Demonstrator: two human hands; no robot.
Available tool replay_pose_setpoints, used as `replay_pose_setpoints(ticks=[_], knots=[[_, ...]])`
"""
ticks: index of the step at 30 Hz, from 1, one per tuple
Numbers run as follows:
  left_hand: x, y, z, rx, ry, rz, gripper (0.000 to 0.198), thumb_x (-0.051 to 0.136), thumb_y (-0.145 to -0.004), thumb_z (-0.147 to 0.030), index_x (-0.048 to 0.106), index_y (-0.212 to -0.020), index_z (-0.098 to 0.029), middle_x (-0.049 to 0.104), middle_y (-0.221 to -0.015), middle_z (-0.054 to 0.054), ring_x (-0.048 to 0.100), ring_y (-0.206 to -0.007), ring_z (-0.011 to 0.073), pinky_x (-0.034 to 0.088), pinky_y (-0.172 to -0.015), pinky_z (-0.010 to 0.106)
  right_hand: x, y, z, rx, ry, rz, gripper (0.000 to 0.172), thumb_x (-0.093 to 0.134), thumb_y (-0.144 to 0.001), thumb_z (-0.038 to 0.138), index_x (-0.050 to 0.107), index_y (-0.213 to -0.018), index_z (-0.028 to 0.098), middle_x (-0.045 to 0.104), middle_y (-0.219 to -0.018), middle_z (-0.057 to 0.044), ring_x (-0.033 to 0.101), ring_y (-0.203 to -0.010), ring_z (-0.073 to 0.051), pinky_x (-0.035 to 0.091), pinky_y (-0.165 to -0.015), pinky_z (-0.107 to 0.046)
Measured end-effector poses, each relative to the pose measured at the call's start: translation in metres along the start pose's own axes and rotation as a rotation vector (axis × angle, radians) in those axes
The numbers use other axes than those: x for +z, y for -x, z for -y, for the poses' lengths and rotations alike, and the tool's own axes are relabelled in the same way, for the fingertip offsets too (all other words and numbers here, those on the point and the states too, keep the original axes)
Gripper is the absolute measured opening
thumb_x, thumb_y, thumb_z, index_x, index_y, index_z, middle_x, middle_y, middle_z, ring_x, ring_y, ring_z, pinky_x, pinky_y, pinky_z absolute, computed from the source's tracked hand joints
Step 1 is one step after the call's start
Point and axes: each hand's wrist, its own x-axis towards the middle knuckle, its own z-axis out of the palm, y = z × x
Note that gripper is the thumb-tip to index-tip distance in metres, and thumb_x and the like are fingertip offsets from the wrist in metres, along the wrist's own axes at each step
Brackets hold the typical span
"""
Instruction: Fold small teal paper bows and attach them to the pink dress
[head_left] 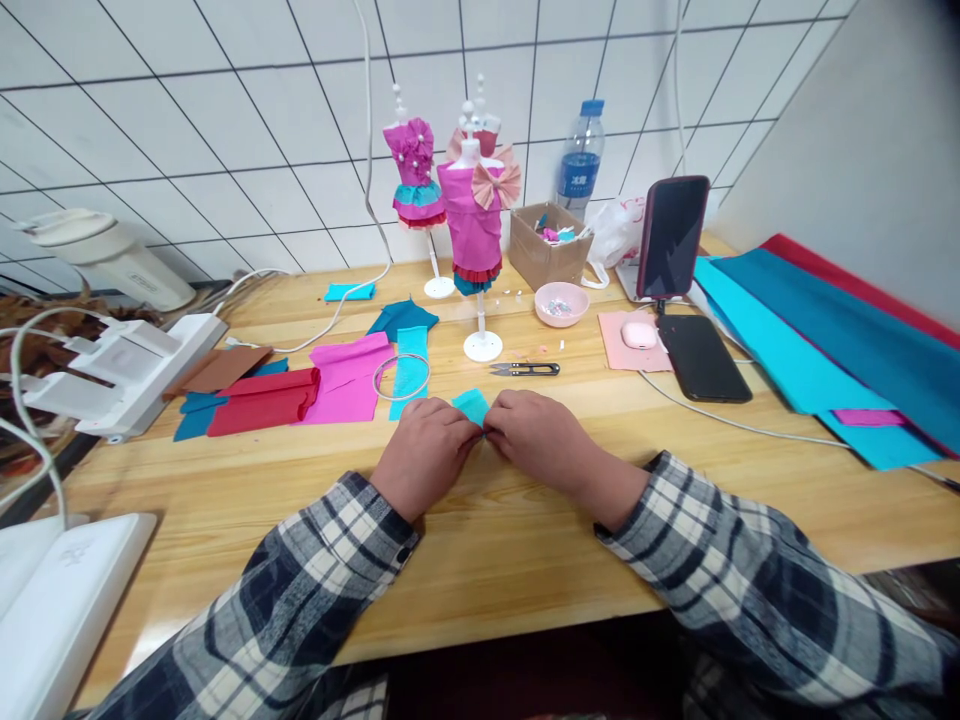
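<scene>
My left hand (426, 450) and my right hand (538, 435) meet at the middle of the wooden table (495, 560), both pinching a small teal piece of fabric (472, 404) that sticks out just beyond the fingertips. Both hands are closed on it, knuckles up. Black thread snips (525, 369) lie just beyond the hands. A clear ring (402, 377) rests on a teal strip (409, 372) to the upper left of the hands.
Pink (349, 375), red (264, 400) and brown (223, 368) fabric pieces lie left. Two dressed mini mannequins (475, 225) stand behind, with a cardboard box (549, 245), pink bowl (561, 303), water bottle (581, 160), phones (673, 235), and large teal sheets (817, 340) right. White devices (120, 370) sit left.
</scene>
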Motion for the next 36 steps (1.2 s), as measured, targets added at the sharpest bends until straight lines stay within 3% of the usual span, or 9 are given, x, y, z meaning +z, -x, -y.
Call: replay_pose_setpoints(ticks=[13,20,27,36], knots=[[0.0022,0.0003,0.0032,-0.044,0.040,-0.026,0.022,0.052,-0.090,-0.025,0.073,-0.088,-0.025,0.073,-0.082,0.003,0.061,-0.085,0.0214,0.035,-0.083,0.043,-0.0009,-0.0009,-0.0014,0.019,-0.022,0.048,0.021,0.044,-0.093,0.024,0.065,-0.095,0.021,0.067,-0.088,-0.005,0.060,-0.082,-0.019,0.034,-0.066,-0.028],[0.0014,-0.0019,0.0018,0.023,0.025,-0.063,0.022,0.052,-0.090,-0.022,0.074,-0.091,-0.021,0.070,-0.087,0.007,0.057,-0.087,0.0221,0.042,-0.079,0.038,0.0024,-0.0014,-0.0028,-0.042,0.011,0.026,0.020,0.046,-0.091,0.021,0.066,-0.091,0.018,0.062,-0.089,-0.006,0.057,-0.083,-0.018,0.035,-0.067,-0.028],[0.0048,-0.0012,0.0035,-0.007,0.044,-0.039,0.021,0.051,-0.090,-0.024,0.071,-0.096,-0.019,0.072,-0.085,0.007,0.059,-0.082,0.0224,0.046,-0.077,0.038,0.0008,0.0003,-0.0015,0.016,0.039,0.040,0.023,0.042,-0.094,0.025,0.065,-0.097,0.022,0.066,-0.087,-0.006,0.060,-0.080,-0.020,0.035,-0.064,-0.029],[0.0019,-0.0024,0.0006,0.020,0.036,-0.066,0.022,0.051,-0.090,-0.023,0.072,-0.087,-0.018,0.069,-0.084,0.008,0.057,-0.086,0.0224,0.045,-0.080,0.038,0.0002,-0.0004,-0.0024,-0.018,0.015,0.046,0.024,0.043,-0.094,0.023,0.066,-0.094,0.020,0.065,-0.085,-0.006,0.058,-0.081,-0.019,0.035,-0.067,-0.029]])
